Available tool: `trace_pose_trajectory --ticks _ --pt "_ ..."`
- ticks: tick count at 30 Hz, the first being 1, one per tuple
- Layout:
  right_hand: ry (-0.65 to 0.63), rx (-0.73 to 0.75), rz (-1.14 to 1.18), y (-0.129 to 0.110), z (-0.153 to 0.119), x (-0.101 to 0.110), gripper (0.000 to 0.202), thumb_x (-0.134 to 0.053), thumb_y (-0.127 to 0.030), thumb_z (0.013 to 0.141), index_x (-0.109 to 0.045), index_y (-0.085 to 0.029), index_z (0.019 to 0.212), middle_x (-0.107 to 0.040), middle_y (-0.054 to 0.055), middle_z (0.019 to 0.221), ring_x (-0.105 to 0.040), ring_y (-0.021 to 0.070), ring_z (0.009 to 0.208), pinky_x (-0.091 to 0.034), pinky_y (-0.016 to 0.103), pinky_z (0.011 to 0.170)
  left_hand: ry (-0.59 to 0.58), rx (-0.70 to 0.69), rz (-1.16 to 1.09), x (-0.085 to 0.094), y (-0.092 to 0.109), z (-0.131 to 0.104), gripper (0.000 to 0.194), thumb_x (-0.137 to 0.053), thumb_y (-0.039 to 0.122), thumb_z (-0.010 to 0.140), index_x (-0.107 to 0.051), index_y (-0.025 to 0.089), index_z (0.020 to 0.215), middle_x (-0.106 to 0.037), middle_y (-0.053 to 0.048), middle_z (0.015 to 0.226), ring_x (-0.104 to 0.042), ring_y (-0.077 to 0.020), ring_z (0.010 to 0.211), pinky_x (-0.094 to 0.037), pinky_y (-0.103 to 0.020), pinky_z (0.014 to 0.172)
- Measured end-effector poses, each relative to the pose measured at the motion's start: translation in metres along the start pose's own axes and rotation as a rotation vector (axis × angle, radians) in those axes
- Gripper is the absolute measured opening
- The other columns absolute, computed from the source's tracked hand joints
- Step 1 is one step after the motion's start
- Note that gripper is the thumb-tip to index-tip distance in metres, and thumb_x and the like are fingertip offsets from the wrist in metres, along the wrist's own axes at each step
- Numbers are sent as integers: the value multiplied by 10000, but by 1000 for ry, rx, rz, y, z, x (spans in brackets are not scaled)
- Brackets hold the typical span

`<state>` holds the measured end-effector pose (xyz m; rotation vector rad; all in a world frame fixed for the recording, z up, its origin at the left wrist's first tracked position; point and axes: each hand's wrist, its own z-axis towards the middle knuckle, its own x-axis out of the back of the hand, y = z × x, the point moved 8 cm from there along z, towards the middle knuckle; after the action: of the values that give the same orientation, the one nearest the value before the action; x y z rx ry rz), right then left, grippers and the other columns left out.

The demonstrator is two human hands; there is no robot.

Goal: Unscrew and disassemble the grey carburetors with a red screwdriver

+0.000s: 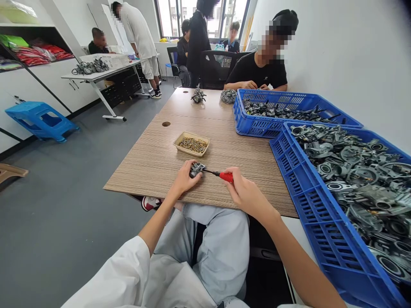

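Observation:
My left hand (186,179) is closed around a small grey metal casting (196,169) close to the near edge of the table. A screwdriver (226,176) with a red handle and dark shaft is gripped in my right hand (245,192). Its shaft points left, and the tip meets the right side of the casting; the exact contact point is too small to make out. Just beyond my left hand stands a beige tray (176,148) filled with small brass-coloured screws (192,144).
To my right, a blue crate (308,214) holds many grey metal castings (359,175). Behind it, another blue crate (239,122) contains darker parts. A metal assembly (198,95) sits on the wood-grain table (144,167)'s far end, where a person in black (260,72) sits.

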<state>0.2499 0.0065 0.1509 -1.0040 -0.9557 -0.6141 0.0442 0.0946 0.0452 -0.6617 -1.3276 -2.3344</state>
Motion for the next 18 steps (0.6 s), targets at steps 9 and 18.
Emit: trace_pose_trajectory --ticks 9,18 --pt "-9 -236 -252 18 4 -2 238 -470 -424 1115 -486 -191 1156 -747 60 783 -754 272 694 -351 284 567 2 8 -9 0 1 0 433 -688 291 900 -552 219 1305 -646 -103 1285 -627 -265 1212 -502 -431 1086" --pt "-18 -23 87 5 2 1 177 -429 -307 1097 -446 -228 1254 -763 73 1035 -767 248 864 -490 303 727 -1 12 -3 1 1 0 434 -691 286 895 -556 219 1302 -648 -106 1273 -632 -270 1209 -502 -441 1091"
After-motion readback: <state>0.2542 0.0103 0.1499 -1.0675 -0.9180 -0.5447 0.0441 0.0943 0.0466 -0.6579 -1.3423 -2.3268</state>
